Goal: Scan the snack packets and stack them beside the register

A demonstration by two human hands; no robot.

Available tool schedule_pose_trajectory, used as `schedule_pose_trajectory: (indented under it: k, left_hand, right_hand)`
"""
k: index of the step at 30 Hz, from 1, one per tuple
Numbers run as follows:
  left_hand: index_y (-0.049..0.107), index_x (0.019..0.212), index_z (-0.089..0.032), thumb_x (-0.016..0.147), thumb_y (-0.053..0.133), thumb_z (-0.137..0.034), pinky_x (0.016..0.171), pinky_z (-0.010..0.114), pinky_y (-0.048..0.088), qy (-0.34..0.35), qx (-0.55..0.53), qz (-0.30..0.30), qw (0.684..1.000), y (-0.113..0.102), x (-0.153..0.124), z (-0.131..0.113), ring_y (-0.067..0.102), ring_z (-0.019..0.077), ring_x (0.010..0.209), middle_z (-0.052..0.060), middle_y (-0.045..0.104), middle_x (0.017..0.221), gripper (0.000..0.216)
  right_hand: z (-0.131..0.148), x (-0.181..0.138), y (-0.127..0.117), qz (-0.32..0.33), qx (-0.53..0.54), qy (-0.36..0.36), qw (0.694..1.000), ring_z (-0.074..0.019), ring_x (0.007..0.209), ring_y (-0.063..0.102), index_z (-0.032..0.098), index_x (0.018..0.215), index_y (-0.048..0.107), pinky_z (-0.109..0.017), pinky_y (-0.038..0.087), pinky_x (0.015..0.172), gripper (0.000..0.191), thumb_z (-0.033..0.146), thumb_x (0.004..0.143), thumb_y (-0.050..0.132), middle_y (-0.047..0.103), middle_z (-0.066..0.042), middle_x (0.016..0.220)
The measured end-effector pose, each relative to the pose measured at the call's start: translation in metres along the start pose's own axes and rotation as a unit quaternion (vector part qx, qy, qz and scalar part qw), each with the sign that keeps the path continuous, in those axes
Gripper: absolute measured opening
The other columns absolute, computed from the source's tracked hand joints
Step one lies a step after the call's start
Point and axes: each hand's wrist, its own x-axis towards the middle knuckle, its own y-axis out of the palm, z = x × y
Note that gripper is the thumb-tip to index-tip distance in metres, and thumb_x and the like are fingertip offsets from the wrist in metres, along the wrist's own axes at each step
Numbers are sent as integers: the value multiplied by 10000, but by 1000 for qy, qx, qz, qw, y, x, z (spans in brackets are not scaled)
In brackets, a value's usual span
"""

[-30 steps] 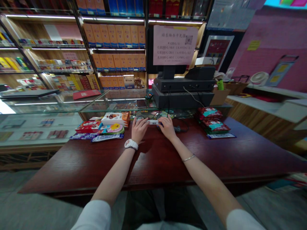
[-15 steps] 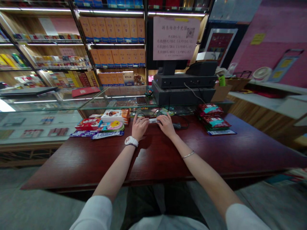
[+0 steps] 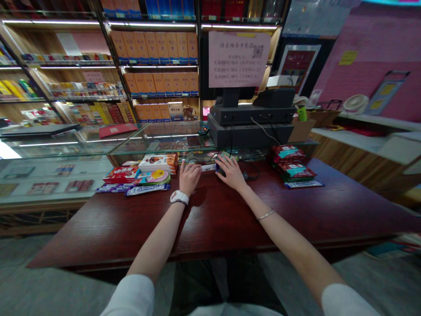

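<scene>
While lit shelves [image 3: 161, 67] face the glossy desk [image 3: 217, 219], the left grip [image 3: 189, 179] pinches a white packet [image 3: 208, 167], right grip [image 3: 233, 174] spread.

Shows glossy, grained red-brown wood on the table [image 3: 210, 232]. Looks like clear, shiny glass on the display case [image 3: 131, 147], matt black on the register base [image 3: 250, 135], paper on the pink sign [image 3: 238, 61], polished metal on the bracelet [image 3: 265, 215], white cloth on the left sleeve [image 3: 133, 292], shiny film on the red packets [image 3: 291, 153]. Too small to tell paper from plastic on the slim white item [image 3: 208, 168].
</scene>
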Motion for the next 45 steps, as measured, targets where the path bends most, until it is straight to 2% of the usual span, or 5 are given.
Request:
schedule_pose_trajectory:
  k: [10, 18, 25, 31, 45]
  left_hand:
    - [678, 908, -273, 908, 573, -248, 1212, 552, 215, -45, -18, -17, 999, 8, -3, 8, 631, 224, 1031, 5, 754, 1051, 107]
    - [672, 891, -261, 892, 588, -246, 1197, 557, 240, -79, -12, -18, 997, 7, -4, 10, 627, 240, 1025, 12, 752, 1037, 85]
    - [670, 896, -265, 883, 589, -245, 1209, 548, 225, -97, -19, 4, 995, 6, -3, 9, 621, 239, 1044, 8, 746, 1062, 85]
    - [669, 877, -269, 873, 598, -238, 1208, 547, 227, -92, -25, 1, 995, 8, -3, 8, 625, 241, 1033, 9, 748, 1049, 78]
    - [672, 901, -269, 873, 594, -244, 1212, 538, 211, -85, -25, -4, 996, 11, -5, 13, 624, 239, 1041, 18, 747, 1056, 87]
  right_hand:
    - [-46, -35, -4, 99, -33, 99, 990, -332, 1490, 212, 227, 1553, 236, -610, 189, 1180, 862, 552, 849, 615, 283, -101, 1605]
    - [-46, -43, 12, 184, 39, 104, 977, -282, 1452, 326, 245, 1546, 245, -588, 276, 1150, 683, 392, 931, 504, 256, -106, 1613]
    - [-47, -45, 21, 171, 11, 111, 979, -288, 1409, 400, 216, 1512, 339, -555, 291, 1152, 618, 291, 921, 504, 373, -102, 1563]
    - [-44, -41, 21, 147, -7, 112, 983, -303, 1263, 541, 191, 1466, 415, -503, 434, 1018, 557, 229, 917, 505, 519, -124, 1459]
    - [-39, -41, 15, 157, -28, 113, 981, -296, 1192, 545, 224, 1465, 420, -446, 426, 937, 565, 147, 910, 488, 498, -72, 1484]
